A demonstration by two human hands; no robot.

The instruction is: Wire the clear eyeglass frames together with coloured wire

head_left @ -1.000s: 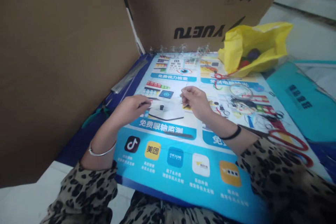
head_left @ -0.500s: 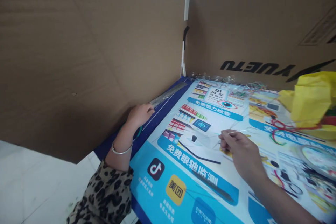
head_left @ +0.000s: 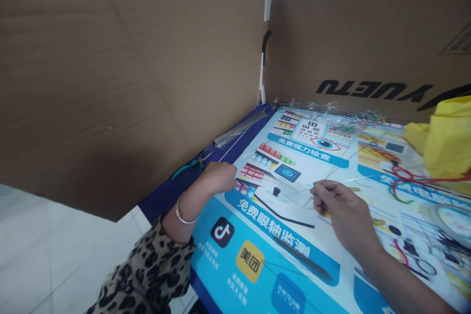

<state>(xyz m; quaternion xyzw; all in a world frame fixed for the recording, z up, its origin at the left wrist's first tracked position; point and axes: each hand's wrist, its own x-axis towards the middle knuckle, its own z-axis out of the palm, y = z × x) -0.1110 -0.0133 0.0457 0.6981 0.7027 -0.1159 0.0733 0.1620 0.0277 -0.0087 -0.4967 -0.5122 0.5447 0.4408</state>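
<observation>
My right hand [head_left: 340, 208] is above the printed sheet, thumb and fingertips pinched on a thin wire [head_left: 300, 191] that shows only as a faint line. On the left, my left hand [head_left: 220, 178] is closed over the sheet's blue border, its fingertips turned away from view. Whether something thin is in it I cannot make out. Just behind that hand lie teal-handled pliers [head_left: 188, 168]. Beyond them a bundle of straight silver wires [head_left: 241, 129] rests on the blue border.
Cardboard walls [head_left: 176, 59] enclose the left and back. Clear tangled bits [head_left: 364, 120] lie along the back edge. To the right are yellow material [head_left: 447, 137], red cord [head_left: 405, 172] and a round clear-rimmed roll [head_left: 454, 221]. A dark thin bundle [head_left: 303, 257] lies in front.
My left hand has moved from the silver wire bundle toward me and to the right, uncovering the pliers. My right hand stays pinched in nearly the same place. The view has shifted slightly.
</observation>
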